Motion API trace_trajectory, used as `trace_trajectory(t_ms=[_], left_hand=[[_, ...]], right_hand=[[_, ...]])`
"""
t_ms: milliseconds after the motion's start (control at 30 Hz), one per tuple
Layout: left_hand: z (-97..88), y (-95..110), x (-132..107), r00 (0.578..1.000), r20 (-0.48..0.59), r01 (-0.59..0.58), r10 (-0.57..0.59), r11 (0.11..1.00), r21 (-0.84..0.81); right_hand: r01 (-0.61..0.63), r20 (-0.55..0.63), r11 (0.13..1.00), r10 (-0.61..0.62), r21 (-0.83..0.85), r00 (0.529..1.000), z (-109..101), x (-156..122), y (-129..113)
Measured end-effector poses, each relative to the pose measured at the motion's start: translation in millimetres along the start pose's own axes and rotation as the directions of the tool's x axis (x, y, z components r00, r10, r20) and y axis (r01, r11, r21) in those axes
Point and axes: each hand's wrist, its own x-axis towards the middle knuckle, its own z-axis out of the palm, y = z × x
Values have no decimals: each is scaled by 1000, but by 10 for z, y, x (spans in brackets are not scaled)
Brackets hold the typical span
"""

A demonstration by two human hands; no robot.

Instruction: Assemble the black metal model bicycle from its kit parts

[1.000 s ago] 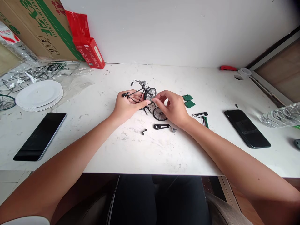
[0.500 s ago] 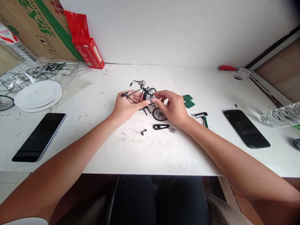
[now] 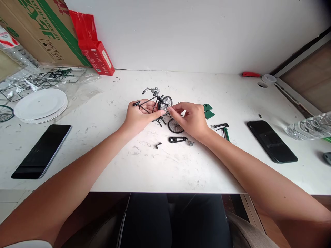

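Note:
A small black model bicycle (image 3: 145, 102) with silver handlebars (image 3: 154, 91) rests in my left hand (image 3: 137, 116), whose thumb presses toward the spoked wheel (image 3: 167, 102) fitted on it. My right hand (image 3: 192, 117) is closed in a pinch at the right side of that wheel; whatever lies between its fingertips is hidden. Under the right hand, a loose spoked wheel (image 3: 176, 126) lies on the table. Nearer me are a black chain guard (image 3: 178, 139), a small grey round part (image 3: 190, 143) and a tiny black crank-like piece (image 3: 158, 145).
Right of my hands lie green flat pieces (image 3: 209, 114) and thin black and green parts (image 3: 221, 126). Phones (image 3: 42, 151) (image 3: 272, 141) flank the workspace. Paper plates (image 3: 41, 105), part frames (image 3: 51, 77), a red box (image 3: 99, 58) and a carton (image 3: 51, 41) stand left; a bottle (image 3: 310, 126) lies right.
My right fingertips have drawn closer together and slightly lower at the wheel's edge. The bicycle and left hand stay nearly still; the whole view has shifted slightly.

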Motion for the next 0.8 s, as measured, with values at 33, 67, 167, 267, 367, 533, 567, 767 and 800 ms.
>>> trace_trajectory(t_ms=[33,67,167,267,367,533,567,767,800], left_hand=[[4,8,-7,1000,-3,8,-8,1000,4],[8,15,-13,1000,-7,14,-13,1000,10],[18,20,-27,1000,-17,15,-14,1000,27],[21,-1,-27,1000,-15,-5,5,999,43],[22,-30,-27,999,-14,-48,50,995,88],[25,-44,-47,992,-31,-113,120,980,166],[25,-41,-50,992,-27,-118,124,979,168],[14,-19,-42,992,-52,-108,119,979,173],[13,-13,-40,992,-58,-99,110,981,164]], right_hand=[[2,-3,1000,-2,2,1000,0,-2,-11],[2,-6,1000,-2,2,1000,1,-4,-19],[-1,-8,1000,1,-3,1000,4,-6,-33],[-2,-4,1000,2,-8,1000,4,-5,-48],[-36,-4,999,36,2,999,6,-5,-73],[-132,3,990,132,52,991,27,-10,-95],[-142,9,988,141,61,990,31,-10,-95],[-138,30,986,136,89,990,36,-12,-105],[-134,31,987,132,90,991,35,-14,-106]])
